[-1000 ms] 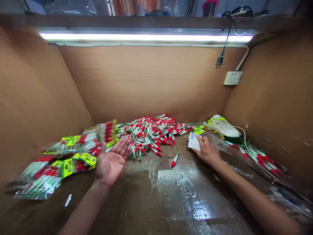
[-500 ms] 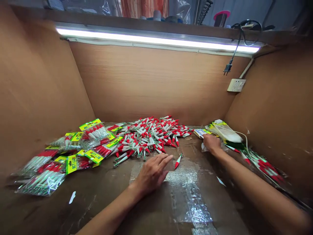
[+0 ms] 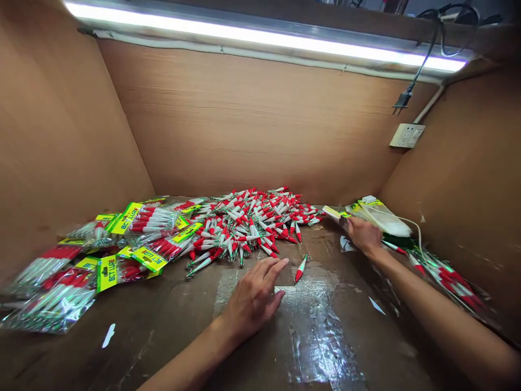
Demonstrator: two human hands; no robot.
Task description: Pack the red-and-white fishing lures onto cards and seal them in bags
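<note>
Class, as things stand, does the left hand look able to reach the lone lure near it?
Probably yes: the lone lure lies apart from the pile, close to the left hand, with nothing visible between them.

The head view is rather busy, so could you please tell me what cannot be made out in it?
Right hand: head view; its own back hides what it grips, if anything.
Lure pile: head view; upper lures hide those beneath.
Shelf: head view; the top edge cuts off what stands on it.
Lures at right: head view; blurred toward the picture's edge.
</note>
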